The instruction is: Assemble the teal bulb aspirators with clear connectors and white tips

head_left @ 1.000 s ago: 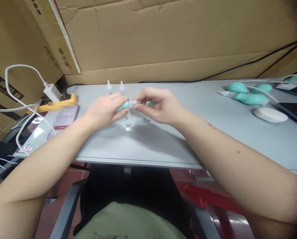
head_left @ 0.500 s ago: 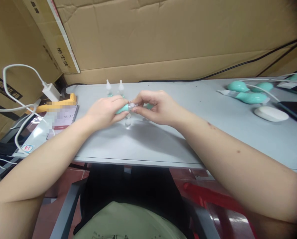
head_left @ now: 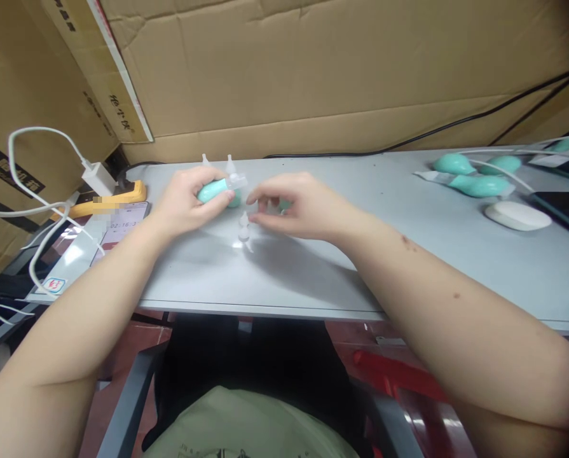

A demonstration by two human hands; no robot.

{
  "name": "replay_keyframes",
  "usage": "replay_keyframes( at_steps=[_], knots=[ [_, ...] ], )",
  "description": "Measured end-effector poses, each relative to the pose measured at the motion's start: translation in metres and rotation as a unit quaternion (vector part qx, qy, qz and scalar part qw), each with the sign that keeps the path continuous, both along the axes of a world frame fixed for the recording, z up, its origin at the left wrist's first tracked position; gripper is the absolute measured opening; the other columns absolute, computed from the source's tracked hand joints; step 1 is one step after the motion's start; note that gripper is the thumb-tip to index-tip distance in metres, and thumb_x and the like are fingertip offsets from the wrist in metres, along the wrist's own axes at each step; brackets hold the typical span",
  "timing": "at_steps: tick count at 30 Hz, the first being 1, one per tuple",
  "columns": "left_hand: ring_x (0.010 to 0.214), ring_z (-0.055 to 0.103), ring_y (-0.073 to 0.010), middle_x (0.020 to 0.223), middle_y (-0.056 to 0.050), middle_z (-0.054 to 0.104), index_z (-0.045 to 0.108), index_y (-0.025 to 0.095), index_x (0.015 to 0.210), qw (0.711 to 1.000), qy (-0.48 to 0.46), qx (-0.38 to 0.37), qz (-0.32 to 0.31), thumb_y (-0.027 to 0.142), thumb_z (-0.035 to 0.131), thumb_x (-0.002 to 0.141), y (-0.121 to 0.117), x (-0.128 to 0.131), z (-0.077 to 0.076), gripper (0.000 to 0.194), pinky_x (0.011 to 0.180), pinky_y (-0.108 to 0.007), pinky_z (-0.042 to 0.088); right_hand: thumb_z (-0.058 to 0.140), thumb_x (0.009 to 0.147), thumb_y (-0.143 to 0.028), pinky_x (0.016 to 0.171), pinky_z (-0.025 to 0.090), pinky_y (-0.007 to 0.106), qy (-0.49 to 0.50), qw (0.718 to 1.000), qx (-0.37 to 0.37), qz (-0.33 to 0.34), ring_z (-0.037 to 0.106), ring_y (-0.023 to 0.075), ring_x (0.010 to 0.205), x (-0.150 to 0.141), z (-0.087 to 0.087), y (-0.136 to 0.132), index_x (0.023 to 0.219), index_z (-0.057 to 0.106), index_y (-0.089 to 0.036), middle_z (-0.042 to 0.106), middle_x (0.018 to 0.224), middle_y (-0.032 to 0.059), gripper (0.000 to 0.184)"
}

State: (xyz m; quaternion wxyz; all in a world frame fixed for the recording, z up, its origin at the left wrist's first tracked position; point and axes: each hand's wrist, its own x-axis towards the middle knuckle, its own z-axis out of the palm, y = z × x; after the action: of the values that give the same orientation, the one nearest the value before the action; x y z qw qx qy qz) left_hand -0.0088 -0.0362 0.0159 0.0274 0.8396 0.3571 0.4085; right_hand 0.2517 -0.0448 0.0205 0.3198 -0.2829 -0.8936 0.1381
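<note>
My left hand (head_left: pixel 186 200) is closed around a teal rubber bulb (head_left: pixel 212 190) that has a clear plastic tip at its right end, held just above the grey table (head_left: pixel 313 267). My right hand (head_left: pixel 296 205) hovers a little to the right, fingers curled low over the table and pinched near a small clear nozzle (head_left: pixel 243 227) standing there. Whether it holds anything is hidden. Two more clear nozzles (head_left: pixel 229 164) stand upright behind my left hand. A bit of teal (head_left: pixel 284 205) shows under my right fingers.
Several teal bulbs (head_left: pixel 475 184) and a white oval object (head_left: pixel 517 215) lie at the right. A phone (head_left: pixel 119 229), a white charger (head_left: pixel 96 175) with cables and an orange power strip (head_left: pixel 122 196) sit at the left. Cardboard boxes (head_left: pixel 313 70) wall the back.
My hands have come apart. The left hand carried the teal bulb with its clear tip up and to the left, and the right hand dropped toward the table.
</note>
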Motion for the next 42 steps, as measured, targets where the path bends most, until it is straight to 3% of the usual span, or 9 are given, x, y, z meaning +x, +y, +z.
replay_keyframes(
  at_steps=[4,8,13,19,24,27,31,36,42],
  knots=[
    [0.072,0.061,-0.0154,0.082,-0.003,0.074,0.077,0.018,0.093,1.0,-0.002,-0.013,-0.007,0.046,0.071,0.091,0.001,-0.002,0.001,0.029,0.072,-0.029,0.05,0.071,0.096,-0.025,0.082,0.042,0.037,-0.142,0.99,0.016,0.008,0.058,0.0221,0.083,-0.008,0.001,-0.004,0.099,0.084,-0.025,0.081,0.091,0.0041,0.014],
    [0.072,0.061,-0.0154,0.08,-0.002,0.074,0.078,0.019,0.092,1.0,0.004,-0.025,-0.018,0.046,0.073,0.092,0.002,-0.002,-0.001,0.027,0.07,-0.03,0.05,0.064,0.098,-0.018,0.077,0.039,0.036,-0.185,0.982,-0.006,-0.019,0.058,0.023,0.083,-0.012,0.0,-0.006,0.091,0.086,-0.024,0.077,0.081,0.0058,0.024],
    [0.072,0.063,-0.0157,0.082,-0.003,0.075,0.081,0.019,0.095,0.999,0.002,-0.036,-0.028,0.045,0.074,0.094,0.002,-0.004,-0.002,0.028,0.07,-0.03,0.049,0.068,0.096,-0.022,0.071,0.044,0.032,-0.035,0.989,-0.143,-0.028,0.065,0.0184,0.077,0.0,0.008,-0.001,0.096,0.086,-0.021,0.08,0.089,0.0046,0.018],
    [0.073,0.064,-0.0158,0.088,-0.005,0.078,0.084,0.017,0.104,0.997,-0.002,-0.069,-0.038,0.045,0.073,0.093,0.0,-0.004,0.0,0.032,0.071,-0.029,0.05,0.082,0.092,-0.03,0.06,0.049,0.03,0.146,0.938,-0.311,-0.049,0.069,0.0181,0.072,0.008,0.016,0.009,0.09,0.082,-0.022,0.083,0.089,0.006,0.008],
    [0.074,0.064,-0.0161,0.087,-0.005,0.078,0.083,0.017,0.103,0.997,-0.004,-0.067,-0.043,0.045,0.073,0.093,0.0,-0.004,0.001,0.032,0.071,-0.029,0.05,0.081,0.091,-0.021,0.049,0.043,0.025,0.167,0.931,-0.319,-0.061,0.064,0.0138,0.064,0.003,0.016,0.006,0.087,0.081,-0.02,0.082,0.085,0.0051,0.004],
    [0.075,0.065,-0.0162,0.088,-0.005,0.079,0.083,0.017,0.103,0.997,-0.003,-0.064,-0.051,0.045,0.074,0.094,0.0,-0.004,0.001,0.03,0.072,-0.029,0.05,0.076,0.089,-0.011,0.048,0.042,0.024,0.201,0.931,-0.294,-0.08,0.062,0.0115,0.059,-0.001,0.018,0.001,0.083,0.08,-0.02,0.078,0.077,0.0029,0.011],
    [0.076,0.065,-0.0163,0.091,-0.005,0.079,0.083,0.018,0.106,0.996,0.001,-0.068,-0.049,0.046,0.073,0.095,0.0,-0.005,0.0,0.031,0.072,-0.03,0.05,0.076,0.089,-0.012,0.056,0.054,0.026,0.265,0.913,-0.296,-0.093,0.067,0.0118,0.057,-0.003,0.019,0.001,0.079,0.079,-0.019,0.073,0.072,0.0017,0.012],
    [0.072,0.06,-0.0155,0.088,-0.004,0.076,0.08,0.019,0.103,0.996,0.012,-0.078,-0.043,0.047,0.07,0.097,0.001,-0.004,-0.001,0.03,0.069,-0.03,0.047,0.084,0.084,-0.02,0.069,0.066,0.032,0.295,0.884,-0.355,-0.077,0.076,0.018,0.066,-0.002,0.015,0.008,0.075,0.079,-0.019,0.075,0.071,0.0043,0.01],
    [0.074,0.06,-0.0157,0.087,-0.003,0.075,0.079,0.019,0.104,0.997,0.022,-0.069,-0.039,0.045,0.068,0.096,0.0,-0.003,-0.002,0.029,0.071,-0.029,0.048,0.096,0.074,-0.024,0.086,0.072,0.044,0.291,0.855,-0.427,-0.046,0.081,0.026,0.078,0.001,0.014,0.013,0.079,0.081,-0.02,0.074,0.07,0.0059,0.016]
  ],
)
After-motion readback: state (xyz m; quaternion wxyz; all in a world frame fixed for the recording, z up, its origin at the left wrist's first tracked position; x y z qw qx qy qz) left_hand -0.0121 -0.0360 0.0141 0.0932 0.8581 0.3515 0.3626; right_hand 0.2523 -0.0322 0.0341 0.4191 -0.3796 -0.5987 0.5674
